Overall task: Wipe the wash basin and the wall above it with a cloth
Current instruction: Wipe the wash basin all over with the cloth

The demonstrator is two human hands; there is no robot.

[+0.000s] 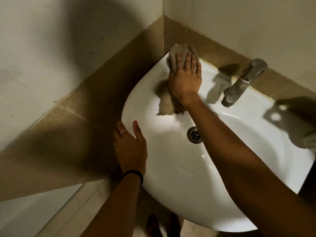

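Cloth (177, 50) soft, limp, light; bunched at far-left corner of basin (171, 168) under our right hand (185, 77), fingers flat and pressing, not curled. Loose tail trails toward drain (194, 135). We judge palm on bunch the best hold. Left hand (130, 149) rests on left rim, holding nothing. Tap (242, 81) at right blocks sweep; wall (239, 19) just beyond.

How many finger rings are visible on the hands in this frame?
3: one ring on the left hand, two on the right hand pressing the cloth; others may be hidden.
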